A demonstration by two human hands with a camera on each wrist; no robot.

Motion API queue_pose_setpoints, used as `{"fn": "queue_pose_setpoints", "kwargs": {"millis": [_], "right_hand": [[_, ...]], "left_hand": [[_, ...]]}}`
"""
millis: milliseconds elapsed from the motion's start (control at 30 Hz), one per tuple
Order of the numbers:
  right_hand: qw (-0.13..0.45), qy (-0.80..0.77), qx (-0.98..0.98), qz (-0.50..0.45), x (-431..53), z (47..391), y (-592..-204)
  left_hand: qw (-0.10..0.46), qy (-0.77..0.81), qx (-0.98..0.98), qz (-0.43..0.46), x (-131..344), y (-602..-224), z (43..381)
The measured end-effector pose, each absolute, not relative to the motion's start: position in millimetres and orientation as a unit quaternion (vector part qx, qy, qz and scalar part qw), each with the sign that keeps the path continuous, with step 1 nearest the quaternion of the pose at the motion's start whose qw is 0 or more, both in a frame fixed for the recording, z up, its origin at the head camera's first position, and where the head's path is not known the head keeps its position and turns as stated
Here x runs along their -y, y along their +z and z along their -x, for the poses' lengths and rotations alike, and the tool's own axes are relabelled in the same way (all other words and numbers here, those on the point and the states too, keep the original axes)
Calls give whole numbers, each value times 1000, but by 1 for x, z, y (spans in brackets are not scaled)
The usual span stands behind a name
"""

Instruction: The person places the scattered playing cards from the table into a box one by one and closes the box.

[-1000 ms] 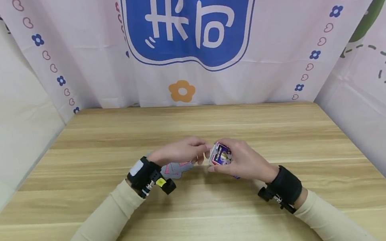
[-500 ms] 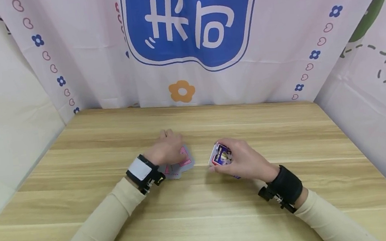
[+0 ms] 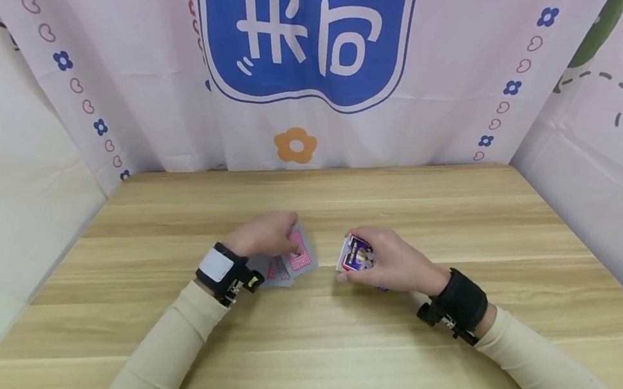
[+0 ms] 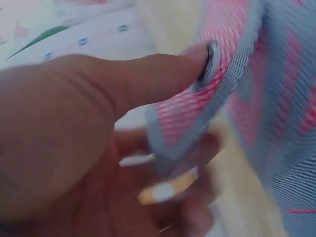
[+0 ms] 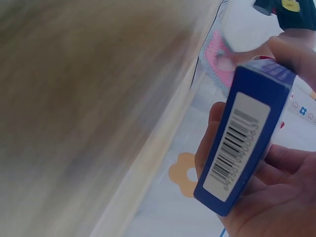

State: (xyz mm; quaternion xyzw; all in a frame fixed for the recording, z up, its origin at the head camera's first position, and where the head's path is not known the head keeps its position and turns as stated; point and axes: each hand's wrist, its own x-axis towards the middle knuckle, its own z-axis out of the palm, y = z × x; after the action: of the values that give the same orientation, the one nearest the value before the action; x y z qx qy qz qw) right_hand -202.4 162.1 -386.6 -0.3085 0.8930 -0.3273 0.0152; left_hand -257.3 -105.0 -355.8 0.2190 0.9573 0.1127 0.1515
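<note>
My left hand (image 3: 265, 234) pinches a pink-and-grey patterned playing card (image 3: 302, 257) over the left-middle of the table. In the left wrist view the thumb presses the face of that card (image 4: 180, 116), and the fingers lie behind it. More playing cards (image 4: 291, 98) with the same back are fanned beside it, partly hidden by the hand in the head view. To the right, my right hand (image 3: 398, 261) grips a small blue card box (image 3: 361, 254), its white end facing left. The right wrist view shows the box (image 5: 237, 143) held between thumb and fingers, barcode side toward the camera.
The wood-grain table (image 3: 332, 360) runs back to a white printed curtain (image 3: 161, 109) with a blue emblem. White cloth walls (image 3: 2, 193) close in both sides. A camera strap (image 3: 458, 299) sits on each wrist.
My left hand has drawn back leftward from beside the box to the fanned cards, and a card now shows in its fingers. The right hand and box have stayed in place.
</note>
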Motion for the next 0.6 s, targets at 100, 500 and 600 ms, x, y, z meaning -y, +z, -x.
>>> {"fn": "queue_pose_setpoints", "kwargs": {"millis": [100,500,600], "right_hand": [[16,-327,-893,309,-162,202,-387],[19,-332,-887,319,-161,202,-388],[16,-331,-887,320,-161,202,-388]], "left_hand": [[193,141,-935,-261,107,-346,256],[212,306,-872,-318,99,-324,244],[200,323,-872,-307,98,-323,243]]}}
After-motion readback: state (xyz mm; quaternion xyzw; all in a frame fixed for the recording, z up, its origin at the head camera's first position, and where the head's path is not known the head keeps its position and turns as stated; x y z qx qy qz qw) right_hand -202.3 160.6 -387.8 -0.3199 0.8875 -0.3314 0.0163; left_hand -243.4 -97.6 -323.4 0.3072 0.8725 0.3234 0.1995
